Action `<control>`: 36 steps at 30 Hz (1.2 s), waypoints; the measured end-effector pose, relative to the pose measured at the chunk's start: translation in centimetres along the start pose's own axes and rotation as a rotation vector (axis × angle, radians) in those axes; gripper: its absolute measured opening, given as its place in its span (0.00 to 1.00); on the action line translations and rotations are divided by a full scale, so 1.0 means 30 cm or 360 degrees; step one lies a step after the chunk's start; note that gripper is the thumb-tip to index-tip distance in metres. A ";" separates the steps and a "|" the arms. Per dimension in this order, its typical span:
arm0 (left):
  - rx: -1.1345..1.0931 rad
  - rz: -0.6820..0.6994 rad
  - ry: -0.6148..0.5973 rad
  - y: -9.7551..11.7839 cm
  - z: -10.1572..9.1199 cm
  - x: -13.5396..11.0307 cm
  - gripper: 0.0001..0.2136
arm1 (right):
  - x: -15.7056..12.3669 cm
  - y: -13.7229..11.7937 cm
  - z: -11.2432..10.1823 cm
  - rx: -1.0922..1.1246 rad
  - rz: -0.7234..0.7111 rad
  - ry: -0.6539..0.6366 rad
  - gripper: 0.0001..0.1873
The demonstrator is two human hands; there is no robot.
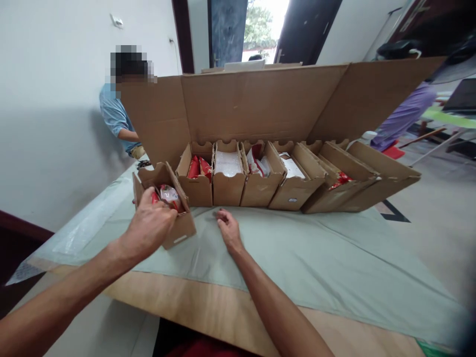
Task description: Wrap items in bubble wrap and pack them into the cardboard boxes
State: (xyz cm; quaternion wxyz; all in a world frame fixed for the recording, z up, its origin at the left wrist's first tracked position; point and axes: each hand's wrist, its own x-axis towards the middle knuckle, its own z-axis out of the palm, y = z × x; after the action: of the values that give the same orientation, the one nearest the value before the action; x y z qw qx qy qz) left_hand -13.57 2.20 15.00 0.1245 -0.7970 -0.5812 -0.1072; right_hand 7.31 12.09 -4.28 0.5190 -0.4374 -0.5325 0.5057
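My left hand (150,225) rests over the front rim of a small open cardboard box (181,229) at the left, fingers curled onto a clear and red packet (168,194) inside it. My right hand (228,229) lies on the pale green cloth (316,253) just right of that box, fingers loosely bent, holding nothing. Behind them stands a row of several similar small boxes (260,186) holding red and white packets, set inside a large open carton (253,104) with its flaps raised.
The cloth covers a wooden table (208,307) whose front edge runs near me. A person in a blue shirt (117,119) sits at the far left behind the carton. Another person in purple (401,116) is at the far right. An open doorway shows beyond.
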 end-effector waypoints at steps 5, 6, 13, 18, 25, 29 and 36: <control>-0.0399 0.0077 -0.0136 0.281 -0.029 0.075 0.09 | 0.017 -0.039 -0.027 0.0120 0.0256 -0.0007 0.18; -0.0464 0.0086 -0.0117 0.320 -0.055 0.088 0.09 | 0.014 -0.049 -0.037 0.0130 0.0291 -0.0016 0.18; -0.1089 -0.0824 0.1146 0.093 -0.205 -0.040 0.12 | -0.093 -0.159 -0.152 0.0145 0.0477 -0.0181 0.20; -0.2007 -0.1552 0.1055 -0.171 0.073 -0.180 0.19 | -0.292 -0.209 -0.192 0.0131 0.0425 -0.0263 0.25; -0.2623 -0.1598 0.0787 0.051 0.266 -0.230 0.27 | -0.477 -0.142 -0.104 -0.0151 0.0205 -0.0021 0.32; -0.2714 -0.1650 0.0882 0.198 0.268 -0.218 0.27 | -0.419 -0.121 -0.175 -0.0251 0.0069 0.0203 0.31; -0.2705 -0.1204 0.0460 0.398 0.392 0.038 0.35 | -0.160 -0.194 -0.465 -0.0287 -0.0076 0.0568 0.24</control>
State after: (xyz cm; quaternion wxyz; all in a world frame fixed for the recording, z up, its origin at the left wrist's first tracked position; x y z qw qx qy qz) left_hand -1.53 3.53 3.35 -0.4709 -0.3580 -0.5075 -0.6265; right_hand 21.91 7.91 0.26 0.5756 -0.5521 -0.4854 0.3581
